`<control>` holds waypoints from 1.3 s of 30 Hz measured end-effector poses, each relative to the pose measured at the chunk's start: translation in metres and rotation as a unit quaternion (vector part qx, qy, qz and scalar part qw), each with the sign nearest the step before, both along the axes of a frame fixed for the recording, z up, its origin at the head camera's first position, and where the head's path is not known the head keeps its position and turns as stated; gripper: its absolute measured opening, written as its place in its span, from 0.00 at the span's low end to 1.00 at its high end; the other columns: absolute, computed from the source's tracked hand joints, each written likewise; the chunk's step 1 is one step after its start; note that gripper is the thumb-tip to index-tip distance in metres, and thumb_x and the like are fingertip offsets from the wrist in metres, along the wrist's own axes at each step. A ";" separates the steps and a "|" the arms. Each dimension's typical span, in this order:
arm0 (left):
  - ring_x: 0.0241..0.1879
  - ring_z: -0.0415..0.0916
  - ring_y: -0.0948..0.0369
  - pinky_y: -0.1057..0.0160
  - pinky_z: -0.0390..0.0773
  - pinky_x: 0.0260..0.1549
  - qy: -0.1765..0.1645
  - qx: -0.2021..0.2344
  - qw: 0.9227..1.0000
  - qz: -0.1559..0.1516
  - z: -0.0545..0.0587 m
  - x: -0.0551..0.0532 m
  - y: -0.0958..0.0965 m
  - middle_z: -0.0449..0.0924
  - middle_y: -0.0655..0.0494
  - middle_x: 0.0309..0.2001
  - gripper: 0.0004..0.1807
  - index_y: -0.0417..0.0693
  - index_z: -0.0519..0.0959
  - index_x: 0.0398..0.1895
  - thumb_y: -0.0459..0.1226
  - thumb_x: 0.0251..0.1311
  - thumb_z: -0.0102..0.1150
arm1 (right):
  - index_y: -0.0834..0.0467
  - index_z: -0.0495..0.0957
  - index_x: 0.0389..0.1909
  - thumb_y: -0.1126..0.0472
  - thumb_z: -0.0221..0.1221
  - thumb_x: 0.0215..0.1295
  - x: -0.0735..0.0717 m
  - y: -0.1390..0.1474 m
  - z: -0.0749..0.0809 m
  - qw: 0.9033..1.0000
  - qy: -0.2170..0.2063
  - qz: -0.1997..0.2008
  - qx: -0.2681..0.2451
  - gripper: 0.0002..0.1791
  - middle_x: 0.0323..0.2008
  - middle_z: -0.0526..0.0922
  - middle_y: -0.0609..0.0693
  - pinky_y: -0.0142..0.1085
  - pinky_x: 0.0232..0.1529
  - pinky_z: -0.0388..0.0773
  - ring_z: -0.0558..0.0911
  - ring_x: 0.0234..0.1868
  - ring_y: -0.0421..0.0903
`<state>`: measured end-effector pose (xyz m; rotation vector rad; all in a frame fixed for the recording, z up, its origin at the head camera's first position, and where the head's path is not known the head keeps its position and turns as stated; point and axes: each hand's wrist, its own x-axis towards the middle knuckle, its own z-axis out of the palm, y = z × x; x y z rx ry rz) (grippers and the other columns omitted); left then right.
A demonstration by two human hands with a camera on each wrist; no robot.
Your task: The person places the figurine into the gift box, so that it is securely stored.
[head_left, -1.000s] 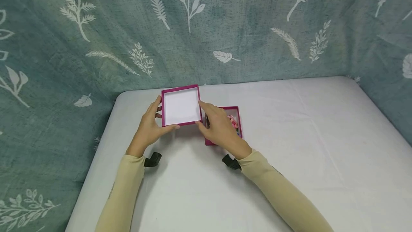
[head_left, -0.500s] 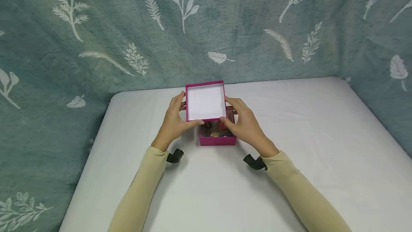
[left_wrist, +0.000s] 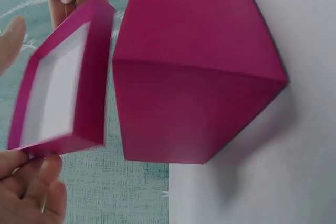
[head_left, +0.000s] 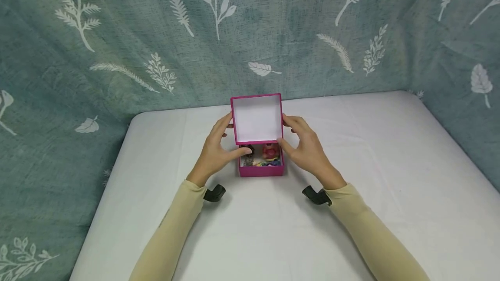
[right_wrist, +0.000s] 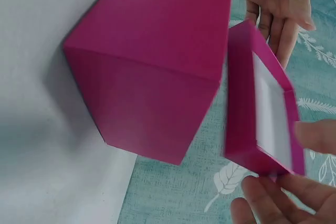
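A magenta box lid (head_left: 258,118), its white inside turned to the head camera, is held tilted between both hands. My left hand (head_left: 212,153) holds its left side, fingertips on the edge and the thumb reaching in front of the box. On the opposite side, my right hand (head_left: 310,151) grips the lid, with the thumb at the lower right corner. Just below is the open magenta box (head_left: 261,171), its back part hidden behind the lid. Inside lie a red-pink figure (head_left: 270,151) and several small coloured items. Both wrist views show the box (left_wrist: 189,103) beside the lid (right_wrist: 241,103).
A white cloth (head_left: 250,237) covers the table under the box. Behind it hangs a green-blue curtain (head_left: 297,47) with white leaf prints, which also runs along the left and right sides. Black straps (head_left: 215,193) sit at the sleeve cuffs.
Both hands have carried the lid rightward from beside the box to over its back part. The right hand, earlier in front of the box, is now to its right.
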<state>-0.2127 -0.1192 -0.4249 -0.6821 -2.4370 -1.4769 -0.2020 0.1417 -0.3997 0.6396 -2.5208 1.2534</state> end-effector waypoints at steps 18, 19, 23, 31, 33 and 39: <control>0.68 0.62 0.39 0.45 0.65 0.67 -0.046 0.131 0.988 -0.067 0.028 0.020 0.004 0.57 0.32 0.71 0.25 0.25 0.58 0.63 0.24 0.66 0.53 | 0.65 0.61 0.65 0.62 0.47 0.76 0.002 0.005 -0.003 0.973 -0.094 0.060 -0.203 0.21 0.71 0.61 0.53 0.32 0.63 0.69 0.72 0.65 0.55; 0.68 0.63 0.39 0.45 0.65 0.67 -0.046 0.137 0.987 -0.069 0.024 0.018 0.004 0.57 0.33 0.72 0.23 0.25 0.59 0.61 0.24 0.66 0.53 | 0.65 0.60 0.65 0.62 0.48 0.76 0.002 0.005 -0.003 0.971 -0.099 0.062 -0.207 0.22 0.71 0.60 0.53 0.32 0.64 0.68 0.71 0.65 0.55; 0.70 0.63 0.46 0.51 0.65 0.68 -0.047 0.134 0.988 -0.067 0.006 0.009 0.004 0.57 0.40 0.73 0.19 0.29 0.63 0.54 0.26 0.64 0.58 | 0.66 0.59 0.67 0.65 0.51 0.73 -0.001 0.006 -0.010 0.974 -0.095 0.085 -0.186 0.25 0.72 0.57 0.58 0.46 0.71 0.63 0.68 0.68 0.58; 0.70 0.64 0.51 0.58 0.69 0.66 -0.043 0.001 0.996 -0.075 -0.003 0.004 -0.004 0.55 0.51 0.74 0.45 0.45 0.57 0.72 0.38 0.54 0.72 | 0.60 0.65 0.70 0.63 0.60 0.67 -0.004 0.008 -0.023 0.990 -0.086 0.103 -0.044 0.31 0.75 0.51 0.56 0.53 0.70 0.62 0.60 0.73 0.56; 0.70 0.64 0.51 0.57 0.69 0.66 -0.056 -0.036 0.994 -0.084 -0.002 0.004 -0.005 0.54 0.51 0.74 0.49 0.48 0.54 0.75 0.40 0.53 0.73 | 0.60 0.65 0.70 0.61 0.62 0.66 -0.004 0.009 -0.022 0.990 -0.087 0.106 -0.019 0.32 0.76 0.50 0.56 0.53 0.69 0.63 0.60 0.73 0.57; 0.68 0.65 0.49 0.53 0.69 0.65 -0.099 -0.109 0.985 -0.094 0.003 0.006 -0.007 0.51 0.50 0.75 0.56 0.49 0.47 0.78 0.45 0.52 0.73 | 0.60 0.63 0.72 0.57 0.65 0.63 -0.002 0.013 -0.019 0.988 -0.101 0.113 0.037 0.38 0.77 0.47 0.58 0.50 0.67 0.67 0.59 0.74 0.58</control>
